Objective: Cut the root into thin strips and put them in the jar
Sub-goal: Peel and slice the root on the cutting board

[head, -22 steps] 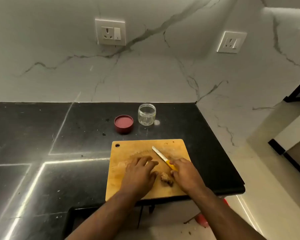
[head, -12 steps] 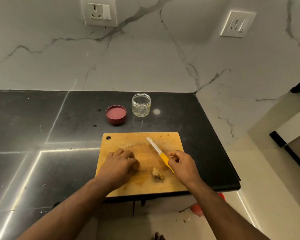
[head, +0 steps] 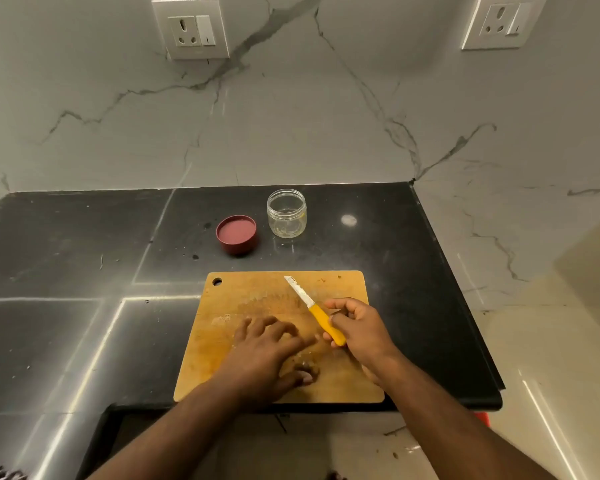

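The root (head: 307, 370) is almost wholly covered by the left hand (head: 267, 355), whose fingers are spread and laid flat over it on the cutting board (head: 222, 341); only a small brown lump is seen just beside the thumb, near the front edge of the board. Its long axis and the way it points cannot be told from what shows.

The knife (head: 314, 310) is pinched by the right hand (head: 359, 332), fingers curled round the yellow handle, the blade raised off the wood and pointed away and to the left, its tip well beyond the left fingertips.

Two risks are judged likely. With the left fingers stretched forward towards the handle, not tucked back, a fingertip could be nicked once the blade is brought down. With so small and knobbly a piece held only under a flat palm, a roll or slip under the blade could give thick, uneven strips.

The jar (head: 287, 213) stands open and apparently unfilled, well beyond the fingers, its lid (head: 236, 233) beside it.
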A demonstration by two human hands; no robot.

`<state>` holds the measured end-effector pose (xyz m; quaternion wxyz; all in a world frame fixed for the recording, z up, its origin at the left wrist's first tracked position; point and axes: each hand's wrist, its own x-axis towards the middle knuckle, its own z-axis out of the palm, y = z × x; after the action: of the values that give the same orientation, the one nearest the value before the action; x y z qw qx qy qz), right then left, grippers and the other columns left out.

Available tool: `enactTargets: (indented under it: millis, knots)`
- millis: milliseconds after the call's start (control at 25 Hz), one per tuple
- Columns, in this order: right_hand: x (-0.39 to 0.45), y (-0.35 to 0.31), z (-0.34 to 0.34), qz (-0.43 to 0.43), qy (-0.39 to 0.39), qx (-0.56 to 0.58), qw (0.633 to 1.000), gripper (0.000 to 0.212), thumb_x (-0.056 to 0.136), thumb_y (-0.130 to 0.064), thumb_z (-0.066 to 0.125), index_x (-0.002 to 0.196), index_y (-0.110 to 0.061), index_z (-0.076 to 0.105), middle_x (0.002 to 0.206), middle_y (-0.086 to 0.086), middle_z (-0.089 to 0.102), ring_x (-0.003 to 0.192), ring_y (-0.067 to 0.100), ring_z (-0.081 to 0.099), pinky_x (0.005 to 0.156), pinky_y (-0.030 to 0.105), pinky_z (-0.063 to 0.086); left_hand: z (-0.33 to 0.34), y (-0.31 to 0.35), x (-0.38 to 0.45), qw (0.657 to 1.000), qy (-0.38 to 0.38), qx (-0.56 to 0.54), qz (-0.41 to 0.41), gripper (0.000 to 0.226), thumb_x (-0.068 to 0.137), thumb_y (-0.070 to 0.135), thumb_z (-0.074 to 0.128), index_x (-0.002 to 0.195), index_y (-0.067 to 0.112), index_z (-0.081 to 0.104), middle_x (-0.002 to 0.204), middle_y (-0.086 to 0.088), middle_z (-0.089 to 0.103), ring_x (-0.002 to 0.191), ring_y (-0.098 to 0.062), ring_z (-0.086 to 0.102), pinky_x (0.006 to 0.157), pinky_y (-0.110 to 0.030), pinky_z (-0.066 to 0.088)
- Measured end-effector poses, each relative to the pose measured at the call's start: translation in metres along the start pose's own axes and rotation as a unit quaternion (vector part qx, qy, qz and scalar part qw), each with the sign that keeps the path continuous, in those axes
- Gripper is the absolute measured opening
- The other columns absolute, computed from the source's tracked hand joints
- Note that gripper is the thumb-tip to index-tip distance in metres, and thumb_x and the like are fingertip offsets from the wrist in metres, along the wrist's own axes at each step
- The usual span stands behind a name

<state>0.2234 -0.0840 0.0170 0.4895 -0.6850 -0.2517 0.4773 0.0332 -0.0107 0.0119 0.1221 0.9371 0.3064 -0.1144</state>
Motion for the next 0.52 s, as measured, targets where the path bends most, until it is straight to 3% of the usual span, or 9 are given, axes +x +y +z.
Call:
enactTargets:
  millis: [80, 160, 280, 400, 520]
  knots:
    - [0.001, -0.001, -0.006, 0.004, -0.018, 0.015, 1.0, 0.023, 0.098, -0.007, 0.053, 0.116, -0.016, 0.065, 0.099, 0.012, 0.07, 0.071, 0.018, 0.068, 0.063, 0.028, 0.058, 0.002, -0.001, 0.003, 1.0, 0.022, -0.005, 0.001, 0.049, 0.097, 0.058, 0.049, 0.144, 0.05, 0.037, 0.152, 0.016, 0.034, 0.147, -0.016, 0.017, 0.123, -0.046, 0.01]
    - [0.003, -0.003, -0.011, 0.016, -0.041, 0.032, 0.999, 0.026, 0.098, -0.005, 0.051, 0.119, -0.016, 0.063, 0.101, 0.012, 0.069, 0.075, 0.02, 0.07, 0.063, 0.03, 0.059, -0.001, -0.007, 0.006, 0.994, 0.074, -0.081, -0.028, 0.038, 0.098, 0.047, 0.056, 0.135, 0.045, 0.049, 0.141, 0.016, 0.045, 0.136, -0.011, 0.034, 0.118, -0.037, 0.026]
    - [0.003, -0.01, -0.021, 0.047, -0.08, 0.055, 0.994, 0.028, 0.098, -0.003, 0.047, 0.117, -0.016, 0.063, 0.098, 0.014, 0.069, 0.078, 0.024, 0.071, 0.068, 0.037, 0.061, -0.015, -0.021, 0.02, 0.953, 0.153, -0.246, -0.095, 0.028, 0.095, 0.028, 0.066, 0.12, 0.037, 0.059, 0.119, 0.016, 0.058, 0.108, -0.003, 0.052, 0.094, -0.026, 0.048]
    - [0.0, -0.015, -0.032, 0.067, -0.092, 0.042, 0.993, 0.03, 0.096, -0.001, 0.043, 0.11, -0.013, 0.067, 0.084, 0.016, 0.067, 0.072, 0.022, 0.067, 0.065, 0.036, 0.057, -0.025, -0.032, 0.04, 0.95, 0.108, -0.255, -0.145, 0.027, 0.094, 0.02, 0.068, 0.119, 0.031, 0.063, 0.118, 0.011, 0.06, 0.098, -0.006, 0.056, 0.078, -0.017, 0.048]
    - [-0.005, -0.013, -0.038, 0.078, -0.083, 0.014, 0.993, 0.037, 0.091, 0.004, 0.038, 0.105, -0.011, 0.069, 0.079, 0.015, 0.064, 0.065, 0.021, 0.061, 0.057, 0.031, 0.05, -0.02, -0.044, 0.052, 0.95, 0.077, -0.255, -0.162, 0.026, 0.092, 0.024, 0.071, 0.117, 0.03, 0.066, 0.12, 0.01, 0.057, 0.1, -0.009, 0.056, 0.083, -0.022, 0.052]
